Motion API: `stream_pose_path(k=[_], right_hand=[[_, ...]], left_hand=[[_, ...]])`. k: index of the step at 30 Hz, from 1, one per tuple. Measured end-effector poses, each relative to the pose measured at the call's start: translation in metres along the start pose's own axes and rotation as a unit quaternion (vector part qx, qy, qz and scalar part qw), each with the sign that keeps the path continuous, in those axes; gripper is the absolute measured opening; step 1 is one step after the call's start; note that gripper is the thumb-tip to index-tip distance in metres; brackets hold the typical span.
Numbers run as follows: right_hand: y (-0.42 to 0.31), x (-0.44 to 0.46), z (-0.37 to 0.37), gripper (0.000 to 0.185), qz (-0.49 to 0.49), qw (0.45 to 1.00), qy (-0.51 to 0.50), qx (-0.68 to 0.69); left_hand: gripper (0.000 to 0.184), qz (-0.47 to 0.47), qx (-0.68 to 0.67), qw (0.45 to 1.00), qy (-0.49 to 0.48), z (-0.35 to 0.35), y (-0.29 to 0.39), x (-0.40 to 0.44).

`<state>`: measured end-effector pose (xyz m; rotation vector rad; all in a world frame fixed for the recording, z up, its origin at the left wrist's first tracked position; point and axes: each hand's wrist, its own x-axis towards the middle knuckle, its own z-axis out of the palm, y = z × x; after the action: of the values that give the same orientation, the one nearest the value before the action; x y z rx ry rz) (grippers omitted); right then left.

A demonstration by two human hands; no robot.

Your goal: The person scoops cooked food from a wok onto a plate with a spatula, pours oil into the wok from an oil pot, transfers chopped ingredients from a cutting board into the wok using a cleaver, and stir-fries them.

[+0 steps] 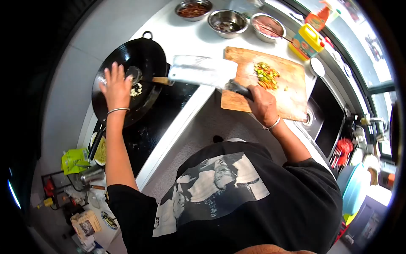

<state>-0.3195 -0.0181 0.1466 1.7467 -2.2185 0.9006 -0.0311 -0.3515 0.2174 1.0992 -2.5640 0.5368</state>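
My left hand is over the black wok, fingers spread and nothing in them. Chopped pale bits like garlic lie in the wok, beside a utensil with a wooden handle. My right hand grips a cleaver by its black handle. The broad blade points left, spanning from the board's edge toward the wok. Chopped green and orange peppers sit in a pile on the wooden cutting board.
Three metal bowls stand at the back: one with reddish food, one with dark contents, one with raw meat and chopsticks. A yellow jug is by the window. The sink lies right of the board.
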Motion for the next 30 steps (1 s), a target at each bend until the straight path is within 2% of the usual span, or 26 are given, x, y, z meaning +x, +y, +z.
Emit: stream_pose_path(k=[1, 2, 4, 6, 8, 10, 11, 12, 14, 16, 17, 18, 19, 20, 21, 22, 23, 24, 25, 26, 27, 28, 29, 30], right_hand=[[0.013, -0.014, 0.0, 0.033, 0.07, 0.998, 0.008, 0.006], [0.025, -0.029, -0.001, 0.031, 0.125, 0.992, 0.02, -0.008], [0.054, -0.06, 0.001, 0.028, 0.23, 0.971, 0.049, -0.036], [0.085, -0.087, -0.003, 0.029, 0.314, 0.945, 0.019, -0.091], [0.118, -0.114, -0.007, 0.03, 0.35, 0.927, 0.015, -0.136], [0.14, -0.132, -0.015, 0.029, 0.352, 0.915, 0.01, -0.198], [0.159, -0.148, -0.011, 0.029, 0.313, 0.926, 0.044, -0.208], [0.166, -0.156, -0.011, 0.031, 0.318, 0.926, 0.063, -0.191], [0.177, -0.168, -0.006, 0.032, 0.346, 0.918, 0.078, -0.18], [0.186, -0.172, 0.0, 0.033, 0.343, 0.911, 0.085, -0.212], [0.192, -0.175, 0.004, 0.032, 0.368, 0.906, 0.087, -0.192], [0.198, -0.177, 0.01, 0.031, 0.37, 0.904, 0.078, -0.198], [0.19, -0.169, 0.007, 0.03, 0.404, 0.897, 0.071, -0.165], [0.177, -0.157, 0.0, 0.031, 0.426, 0.893, 0.041, -0.14], [0.175, -0.153, -0.001, 0.033, 0.408, 0.898, 0.027, -0.161], [0.152, -0.131, -0.013, 0.036, 0.451, 0.883, -0.021, -0.128], [0.156, -0.133, -0.013, 0.037, 0.418, 0.901, -0.022, -0.113], [0.17, -0.146, -0.007, 0.042, 0.29, 0.949, 0.026, -0.124], [0.159, -0.14, -0.016, 0.047, 0.29, 0.95, -0.039, -0.11], [0.164, -0.144, -0.013, 0.053, 0.241, 0.96, -0.044, -0.136], [0.195, -0.162, -0.002, 0.057, 0.251, 0.958, -0.059, -0.128], [0.197, -0.156, -0.005, 0.061, 0.233, 0.966, -0.072, -0.085], [0.217, -0.161, -0.005, 0.059, 0.254, 0.942, -0.164, -0.148], [0.217, -0.16, -0.005, 0.059, 0.216, 0.933, -0.177, -0.228]], left_hand=[[0.047, -0.037, -0.006, 0.999, -0.039, 0.011, -0.009, -0.002], [0.037, -0.024, 0.017, 1.0, 0.009, 0.017, -0.013, -0.005], [0.024, -0.08, -0.157, 0.984, -0.013, 0.046, -0.035, -0.009], [0.017, -0.121, -0.097, 0.988, -0.027, 0.039, -0.024, -0.009], [0.013, -0.149, -0.066, 0.986, -0.041, 0.038, -0.021, -0.009], [0.014, -0.16, -0.061, 0.984, -0.055, 0.041, -0.025, -0.009], [0.022, -0.182, -0.039, 0.975, -0.118, 0.026, -0.019, -0.005], [0.029, -0.177, -0.046, 0.977, -0.11, 0.023, -0.018, -0.004], [0.029, -0.185, -0.012, 0.973, -0.141, 0.01, -0.01, -0.001], [0.029, -0.111, 0.024, 0.989, -0.095, 0.032, -0.028, -0.002], [0.022, -0.104, 0.012, 0.991, -0.081, 0.03, -0.028, -0.002], [0.024, -0.05, -0.056, 0.997, -0.01, 0.038, -0.038, -0.01], [0.046, -0.084, 0.014, 0.996, -0.03, 0.023, -0.024, -0.009], [0.06, -0.1, -0.001, 0.994, -0.051, 0.026, -0.027, -0.011], [0.057, -0.099, -0.04, 0.994, -0.004, 0.031, -0.031, -0.015], [0.053, -0.104, -0.085, 0.991, 0.012, 0.026, -0.029, -0.019], [0.047, -0.118, -0.104, 0.987, 0.025, 0.018, -0.024, -0.023], [0.041, -0.128, -0.158, 0.979, 0.005, -0.001, -0.016, -0.028], [0.036, -0.114, -0.193, 0.973, 0.062, -0.008, -0.012, -0.039], [0.032, -0.111, -0.224, 0.967, 0.056, -0.026, -0.004, -0.047], [0.028, -0.097, -0.247, 0.961, 0.075, -0.031, 0.0, -0.06], [0.025, -0.13, -0.298, 0.943, 0.066, -0.042, 0.01, -0.076], [0.023, -0.128, -0.316, 0.938, 0.07, -0.045, 0.018, -0.093], [0.021, -0.121, -0.336, 0.931, 0.076, -0.048, 0.022, -0.113]])
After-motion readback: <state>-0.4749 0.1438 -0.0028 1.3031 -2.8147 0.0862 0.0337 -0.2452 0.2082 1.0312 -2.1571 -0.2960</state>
